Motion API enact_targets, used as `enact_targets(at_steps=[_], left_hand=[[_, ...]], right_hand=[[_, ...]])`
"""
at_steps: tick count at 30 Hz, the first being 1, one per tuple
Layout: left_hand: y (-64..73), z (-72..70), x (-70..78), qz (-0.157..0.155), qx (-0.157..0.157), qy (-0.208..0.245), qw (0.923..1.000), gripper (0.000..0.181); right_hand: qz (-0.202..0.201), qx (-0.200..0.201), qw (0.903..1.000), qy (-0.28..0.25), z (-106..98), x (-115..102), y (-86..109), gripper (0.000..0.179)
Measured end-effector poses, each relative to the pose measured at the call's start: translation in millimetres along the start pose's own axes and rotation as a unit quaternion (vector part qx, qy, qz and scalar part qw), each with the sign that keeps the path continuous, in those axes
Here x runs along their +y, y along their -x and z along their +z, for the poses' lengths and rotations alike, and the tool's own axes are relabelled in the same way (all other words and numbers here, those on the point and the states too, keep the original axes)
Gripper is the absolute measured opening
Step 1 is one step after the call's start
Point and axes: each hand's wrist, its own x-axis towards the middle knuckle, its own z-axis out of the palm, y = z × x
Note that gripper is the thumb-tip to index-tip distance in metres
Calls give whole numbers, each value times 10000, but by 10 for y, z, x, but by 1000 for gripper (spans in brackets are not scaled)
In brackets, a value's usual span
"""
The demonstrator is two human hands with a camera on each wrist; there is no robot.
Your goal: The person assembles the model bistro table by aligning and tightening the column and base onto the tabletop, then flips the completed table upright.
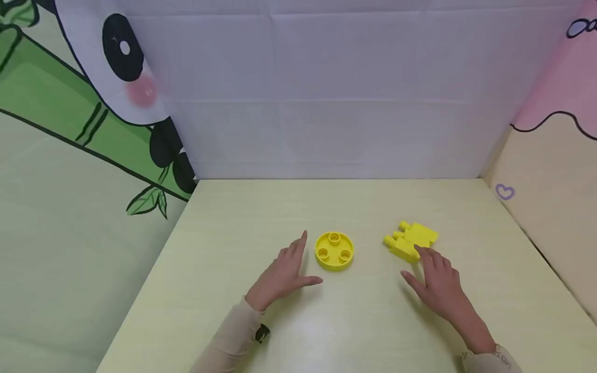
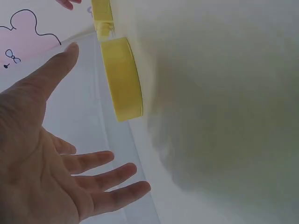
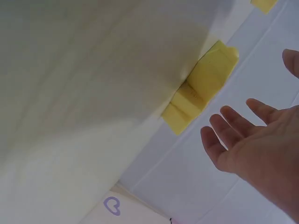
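A round yellow disc (image 1: 334, 265) with three raised hollow sockets lies on the table. Just left of it, my left hand (image 1: 284, 272) hovers with fingers and thumb spread, not touching it. In the left wrist view the disc (image 2: 122, 79) stands beyond the thumb and fingers. To the right lie several yellow blocks (image 1: 412, 241) with round pegs on their left ends, side by side. Near their front edge is my right hand (image 1: 438, 285), fingers loosely extended, thumb apart. The right wrist view shows a gap between the fingers and the blocks (image 3: 205, 77).
The pale table (image 1: 224, 217) ends at a white cloth wall (image 1: 326, 129) behind. Printed cloth panels stand at the left (image 1: 56, 207) and right (image 1: 550, 197). A small dark object (image 1: 262, 333) shows at the left sleeve.
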Motion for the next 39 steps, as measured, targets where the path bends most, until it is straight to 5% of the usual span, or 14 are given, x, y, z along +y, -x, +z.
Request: enact_targets(at_steps=[5,12,23,30,39], left_hand=[[-334,-8,0,-33,-746,693,9948,119],[-625,98,-105,239,-937,439,9943,112],[-689,152,-206,339,-883,437,9946,104],[-700,167,-221,394,-861,396,9947,104],[-726,178,-272,427,-864,492,9941,101]], right_hand=[[232,-325,9986,-344,-45,168,-151,65],[398,-261,9988,-71,-54,217,-251,55],[511,-226,9973,467,10,223,-348,56],[815,-472,9953,223,44,330,-480,48],[547,-416,9976,39,3,285,-533,51]])
